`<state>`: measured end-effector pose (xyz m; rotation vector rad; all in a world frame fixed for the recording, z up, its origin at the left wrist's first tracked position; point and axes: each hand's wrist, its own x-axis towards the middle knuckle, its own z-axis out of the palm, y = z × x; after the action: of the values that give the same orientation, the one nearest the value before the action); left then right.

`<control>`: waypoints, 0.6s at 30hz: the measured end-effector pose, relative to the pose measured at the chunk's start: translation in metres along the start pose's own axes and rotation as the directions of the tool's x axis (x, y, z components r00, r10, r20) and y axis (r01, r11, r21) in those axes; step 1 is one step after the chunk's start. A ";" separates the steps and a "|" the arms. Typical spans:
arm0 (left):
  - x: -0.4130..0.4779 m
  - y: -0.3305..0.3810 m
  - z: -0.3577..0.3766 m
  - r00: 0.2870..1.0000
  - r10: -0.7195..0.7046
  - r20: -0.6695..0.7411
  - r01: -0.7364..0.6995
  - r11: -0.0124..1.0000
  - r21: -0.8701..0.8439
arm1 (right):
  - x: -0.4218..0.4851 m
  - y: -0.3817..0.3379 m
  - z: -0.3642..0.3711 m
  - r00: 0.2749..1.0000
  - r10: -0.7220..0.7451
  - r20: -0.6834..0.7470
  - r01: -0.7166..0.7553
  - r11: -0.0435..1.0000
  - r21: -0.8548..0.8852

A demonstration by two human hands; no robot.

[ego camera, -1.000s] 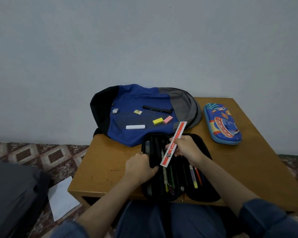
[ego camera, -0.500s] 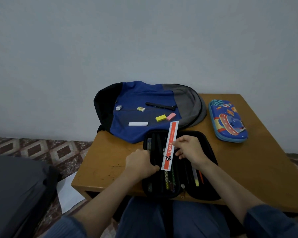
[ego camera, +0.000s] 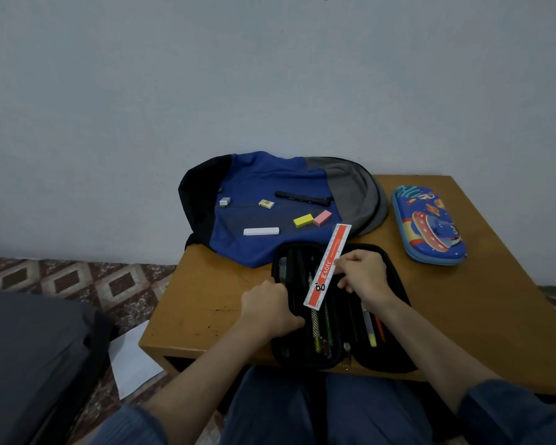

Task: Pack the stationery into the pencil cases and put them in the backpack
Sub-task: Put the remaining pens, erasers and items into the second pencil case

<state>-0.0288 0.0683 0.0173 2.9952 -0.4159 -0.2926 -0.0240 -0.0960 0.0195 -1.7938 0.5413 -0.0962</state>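
Setting: small wooden table (ego camera: 463,316) against a plain pale wall, with patterned floor tiles beside it.

Item: ruler (ego camera: 329,263). It is held above the open black pencil case (ego camera: 389,358), slanted. Its far end reaches past the case's far rim toward the backpack (ego camera: 270,184), and its near end is over the pens in the left half. The right hand (ego camera: 363,271) pinches it near mid-length between thumb and fingertips. The left hand (ego camera: 267,308) grips the case's left half, fingers curled.

Handling, as judged: the ruler looks nearly as long as the case. It should be turned in line with the pens and lowered flat, near end first, while the left hand keeps the flap spread. Laid crooked, it would likely foul the zip.

Appearance: flat, stiff strip with an orange-red face, a white graduated edge and black lettering toward the near end.

Surroundings: pens and pencils inside the case. The blue-and-grey backpack lies flat behind it, bearing a yellow eraser (ego camera: 303,220), pink eraser (ego camera: 322,218), white eraser (ego camera: 261,231) and black pen (ego camera: 302,198). A closed blue pencil case (ego camera: 429,224) with a cartoon print lies well to the right.
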 end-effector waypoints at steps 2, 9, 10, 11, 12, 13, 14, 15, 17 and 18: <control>0.000 0.002 0.000 1.000 0.009 0.004 -0.009 1.000 0.017 | 0.000 0.000 -0.001 1.000 0.002 0.002 -0.002 1.000 -0.005; 0.003 -0.002 -0.008 0.997 0.013 0.074 -0.005 0.994 -0.105 | 0.000 0.004 -0.002 0.999 0.025 0.026 -0.024 0.999 -0.029; 0.003 -0.003 -0.009 0.996 0.016 0.086 -0.005 0.992 -0.124 | 0.000 0.005 -0.002 0.999 0.033 0.030 -0.032 0.999 -0.028; 0.003 -0.004 -0.009 0.995 0.016 0.099 -0.002 0.990 -0.138 | 0.000 0.006 -0.002 0.999 0.041 0.031 -0.040 0.999 -0.023; 0.003 -0.005 -0.009 0.994 0.016 0.109 0.000 0.989 -0.147 | 0.000 0.006 -0.002 0.999 0.046 0.029 -0.045 0.999 -0.015; 0.003 -0.006 -0.010 0.993 0.017 0.113 0.001 0.988 -0.155 | 0.000 0.006 -0.002 0.999 0.048 0.025 -0.048 0.999 -0.004; 0.004 -0.006 -0.010 0.993 0.021 0.114 -0.002 0.986 -0.166 | 0.000 0.005 -0.001 0.998 0.052 0.019 -0.052 0.999 0.010; 0.004 -0.007 -0.010 0.993 0.023 0.113 -0.002 0.983 -0.182 | 0.000 0.005 -0.001 0.998 0.057 0.014 -0.058 0.998 0.025; 0.006 -0.010 -0.011 0.994 0.027 0.109 -0.002 0.974 -0.225 | 0.000 0.004 0.001 0.997 0.073 0.018 -0.073 0.997 0.038; 0.007 -0.012 -0.011 0.994 0.034 0.106 -0.007 0.970 -0.244 | 0.000 0.003 0.002 0.996 0.084 0.027 -0.085 0.996 0.028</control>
<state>-0.0168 0.0788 0.0250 2.7419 -0.3899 -0.4712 -0.0245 -0.0949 0.0163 -1.7393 0.5937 -0.0231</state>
